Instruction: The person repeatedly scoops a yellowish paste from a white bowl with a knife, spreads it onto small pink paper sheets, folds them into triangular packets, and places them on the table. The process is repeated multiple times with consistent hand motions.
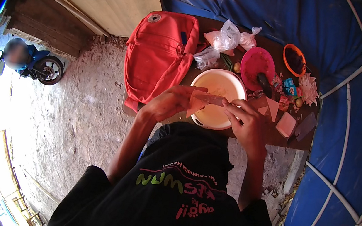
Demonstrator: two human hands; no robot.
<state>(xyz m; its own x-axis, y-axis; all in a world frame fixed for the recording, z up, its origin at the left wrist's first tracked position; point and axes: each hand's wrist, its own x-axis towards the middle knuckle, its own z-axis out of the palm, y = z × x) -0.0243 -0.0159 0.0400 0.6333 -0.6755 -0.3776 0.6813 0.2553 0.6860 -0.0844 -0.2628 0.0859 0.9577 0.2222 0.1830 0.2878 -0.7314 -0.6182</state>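
Note:
My left hand (172,101) holds one side of a thin, pale, translucent wrapper sheet (197,105) above a white plastic basin (215,124). At the sheet's other side, the fingertips of my right hand (247,120) grip its narrow, folded-looking part. What lies inside that part, if anything, I cannot tell. The basin stands at the table's near edge, with something pale in its bottom. Just beyond it is a pink plate (256,63) with reddish smears and a dark stone pestle (264,84) resting on it.
A red backpack (161,55) lies left on the brown table (297,143). Tied plastic bags (226,38) stand behind the basin. To the right are an orange bowl (294,59) with dark contents, triangular wrapper pieces (271,108), a white block (285,124) and small packets (289,86). A blue tarpaulin (329,132) hangs beyond.

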